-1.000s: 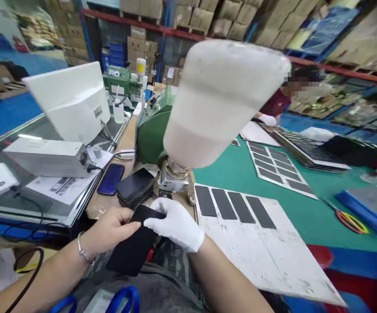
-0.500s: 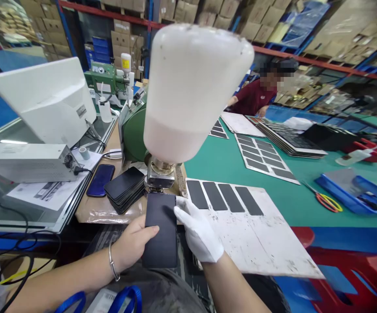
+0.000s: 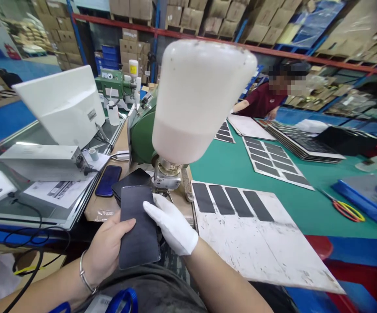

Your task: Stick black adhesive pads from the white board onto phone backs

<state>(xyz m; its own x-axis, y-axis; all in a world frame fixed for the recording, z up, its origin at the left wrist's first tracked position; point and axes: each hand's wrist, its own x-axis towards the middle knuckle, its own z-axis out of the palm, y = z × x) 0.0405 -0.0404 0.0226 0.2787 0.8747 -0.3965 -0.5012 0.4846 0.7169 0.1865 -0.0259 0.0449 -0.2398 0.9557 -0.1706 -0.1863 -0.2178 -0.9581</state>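
A black rectangular panel (image 3: 140,243) is tilted in front of my lap. My bare left hand (image 3: 105,245) is closed on its left edge, thumb across the top face. My right hand (image 3: 175,226), in a white glove, grips its upper right edge; the fingers underneath are hidden. Just beyond the panel is the metal head (image 3: 167,175) of a green machine (image 3: 142,134), topped by a large white bottle (image 3: 201,100) partly filled with pale liquid. Behind the panel lies a stack of similar black panels (image 3: 138,177), partly covered by it.
To the right, a stained white board (image 3: 256,248) carries several black panels (image 3: 229,200) in a row. Scissors (image 3: 346,208) and a blue tray (image 3: 364,202) lie on the green table (image 3: 308,213). A phone (image 3: 108,180) lies left; a person (image 3: 266,100) works across the table.
Both hands have drawn the black panel left and away from the machine head, and it now tilts over the stack. The whole view has shifted slightly.
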